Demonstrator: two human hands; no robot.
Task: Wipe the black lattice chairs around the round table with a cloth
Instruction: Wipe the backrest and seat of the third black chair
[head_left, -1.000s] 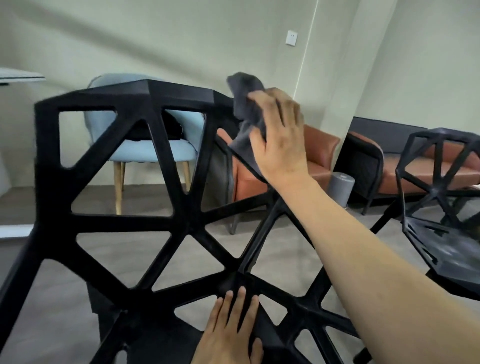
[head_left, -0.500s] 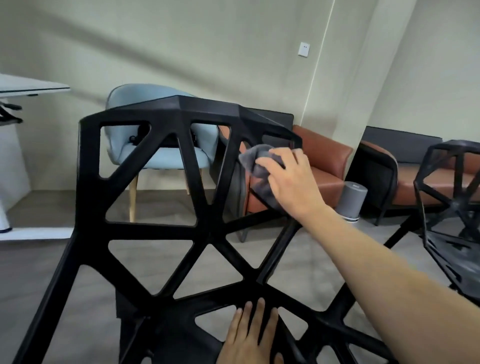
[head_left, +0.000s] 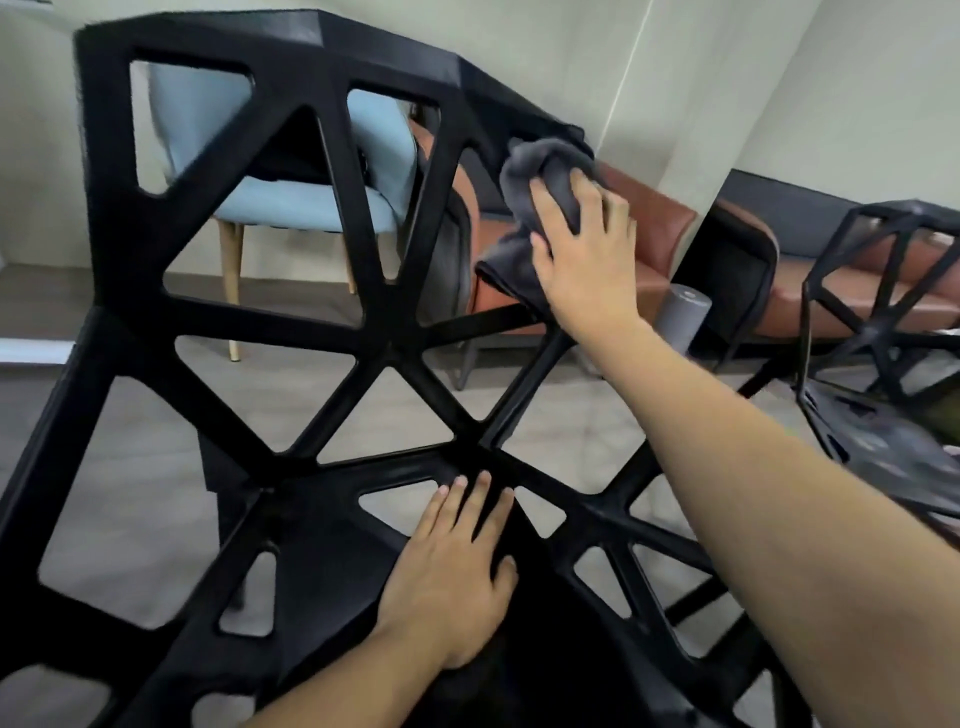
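Chair (head_left: 395, 343) fills the near field, its black lattice back rising ahead of the camera and its seat running down toward the bottom edge. Cloth (head_left: 540, 208), grey and bunched, lies against the right-hand edge of the back, just below the top rail. Right hand (head_left: 584, 254) covers the cloth with fingers curled over its folds, pressing it onto the strut. Left hand (head_left: 457, 566) lies flat on the seat lattice near the junction of the struts, fingers straight and together, evidently steadying the chair. Step in hand, by judgement: wiping the upper right side of the back. The next move probably calls for drawing the cloth along this strut toward the central junction, then working each remaining strut in turn while the left hand braces the frame. A second lattice chair (head_left: 883, 332) stands at the right, well apart, apparently awaiting the same treatment. Behind stand a blue chair (head_left: 291, 208) and a brown sofa (head_left: 649, 244).
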